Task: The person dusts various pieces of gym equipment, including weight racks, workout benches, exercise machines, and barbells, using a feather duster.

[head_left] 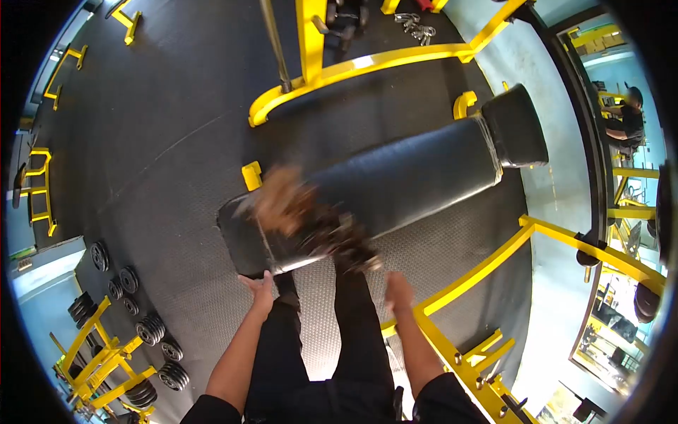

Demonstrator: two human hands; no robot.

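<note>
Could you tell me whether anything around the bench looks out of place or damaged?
One thing stands out: a blurred brown and dark shape lies across the near end of the black padded bench, too smeared to identify. The left hand is at the bench's edge. No damage shows.

Brown-and-dark blur [304,219] smeared across near end of bench pad [395,180], too streaked to tell what it is. Right hand [397,291] soft w/ motion, fingers not separable. Left hand [260,291] sharper, fingertips at pad edge, contact unclear. Both arms cut off by bottom edge, shoulders out of frame. Feet lost under the blur. Small metal bits [417,25] up top too tiny to ID. Weight plates [145,328] partly hidden behind yellow rack [99,353]. Person [625,116] far right, tiny, partly behind frame posts.
</note>
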